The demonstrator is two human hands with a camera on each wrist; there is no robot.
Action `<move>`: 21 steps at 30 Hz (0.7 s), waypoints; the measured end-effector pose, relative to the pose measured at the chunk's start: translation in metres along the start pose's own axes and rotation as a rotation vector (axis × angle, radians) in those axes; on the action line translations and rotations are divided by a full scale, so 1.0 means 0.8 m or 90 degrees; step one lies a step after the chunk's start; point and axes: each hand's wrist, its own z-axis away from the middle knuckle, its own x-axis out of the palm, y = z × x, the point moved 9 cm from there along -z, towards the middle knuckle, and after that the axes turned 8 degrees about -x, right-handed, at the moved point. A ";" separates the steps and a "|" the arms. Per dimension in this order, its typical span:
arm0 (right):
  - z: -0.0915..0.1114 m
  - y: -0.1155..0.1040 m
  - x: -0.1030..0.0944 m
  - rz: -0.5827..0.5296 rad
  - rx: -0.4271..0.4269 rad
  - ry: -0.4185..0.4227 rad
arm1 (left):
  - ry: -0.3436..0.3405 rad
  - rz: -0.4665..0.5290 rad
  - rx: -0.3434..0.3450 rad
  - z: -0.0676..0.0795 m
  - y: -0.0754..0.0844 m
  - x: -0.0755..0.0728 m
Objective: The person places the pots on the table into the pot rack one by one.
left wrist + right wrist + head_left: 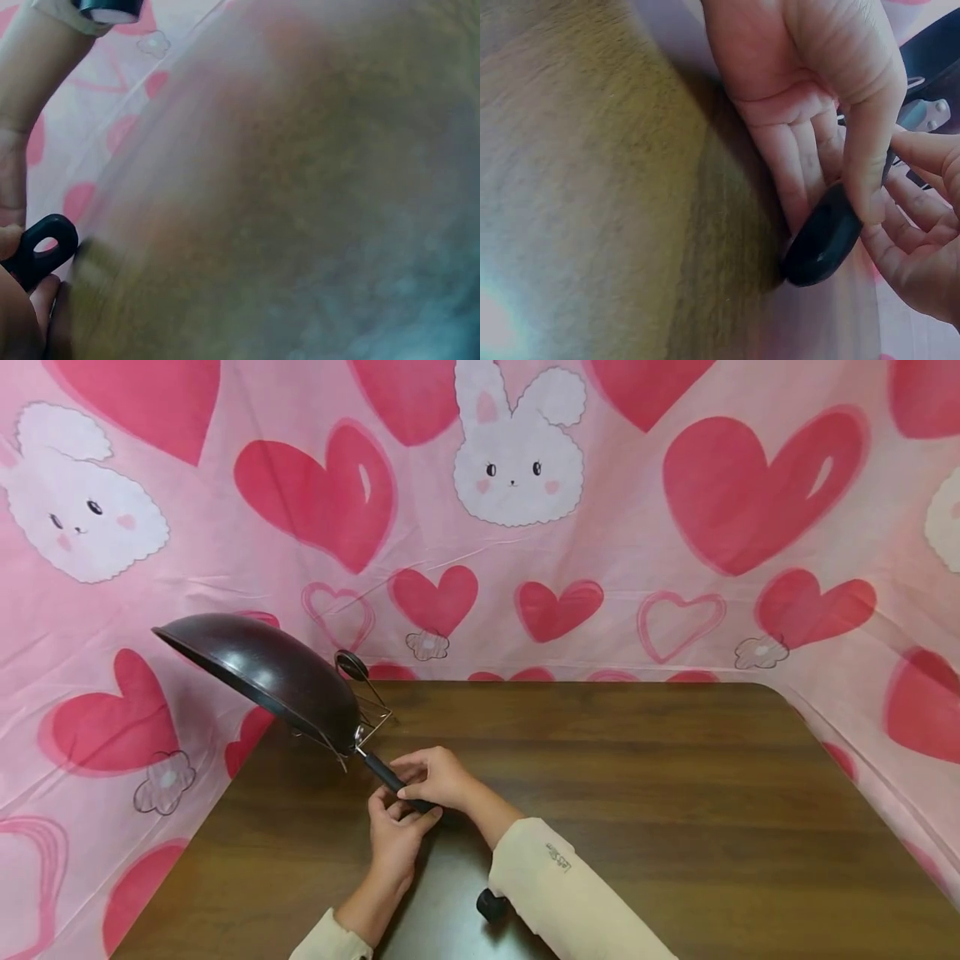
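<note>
A dark wok [262, 668] is tilted with its rounded outer side up and its rim toward the lower left. Its black handle [384, 772] slopes down to the right, into both hands. From above, my right hand [442, 777] pinches the handle between thumb and fingers. My left hand [393, 839] holds the handle near its end, thumb on top and fingers below. The handle end [52, 244] has a hanging hole in the left wrist view. A thin wire rack [375, 708] with a round black piece [351, 665] stands against the wok's far side, partly hidden behind it.
The brown wooden table [637, 793] stretches out to the right and front. A pink cloth [420, 543] with hearts and rabbits hangs along the back and both sides. A small black device [491, 906] sits at my right sleeve.
</note>
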 end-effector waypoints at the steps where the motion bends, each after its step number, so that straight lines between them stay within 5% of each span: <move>1: 0.002 0.001 0.000 -0.004 0.002 0.001 | -0.001 0.006 0.002 0.000 0.001 -0.001; 11: 0.025 0.006 -0.006 0.026 -0.012 0.014 | -0.004 -0.005 -0.003 -0.002 0.012 -0.018; 21: 0.058 0.005 -0.030 0.072 -0.026 0.038 | 0.068 -0.067 0.031 0.007 0.041 -0.048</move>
